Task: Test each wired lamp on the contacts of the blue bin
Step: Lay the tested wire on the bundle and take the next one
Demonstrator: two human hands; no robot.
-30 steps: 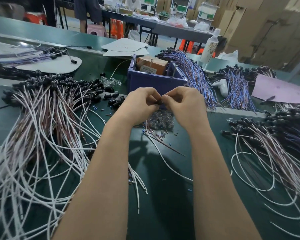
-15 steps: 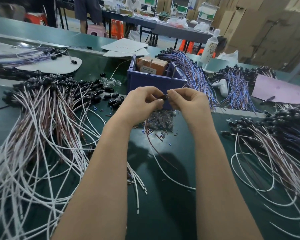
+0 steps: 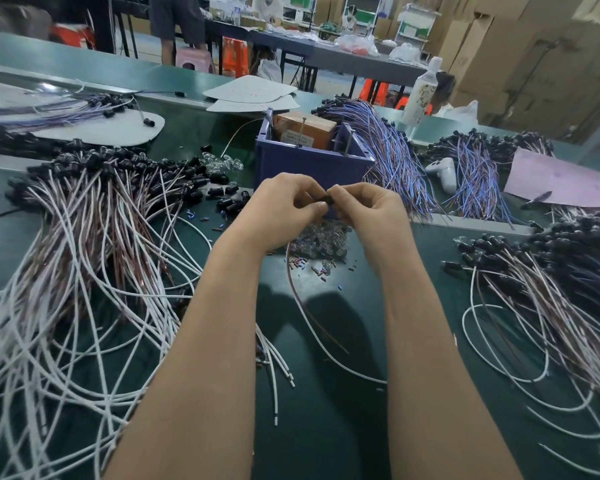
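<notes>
Green tabletop (image 3: pixel 326 427), big heap of wired lamps (image 3: pixel 94 209) on its left side. Blue bin (image 3: pixel 309 168) upright mid-table. Left hand (image 3: pixel 281 213) and right hand (image 3: pixel 368 216) both curled, fingertips pinching one small black lamp (image 3: pixel 328 199) between them, just in front of the bin; its leads (image 3: pixel 302 306) trail down onto the tabletop.

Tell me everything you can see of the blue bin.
The blue bin is an open-topped box, plastic by its look, upright on the green table just beyond the left hand and right hand. Its plain front wall faces the camera; the side walls slope up toward the back. A brown cardboard box with a pale label sits inside. Thin metal pins stand up at its rim. A bundle of blue-and-white wires lies beside its right wall.
</notes>
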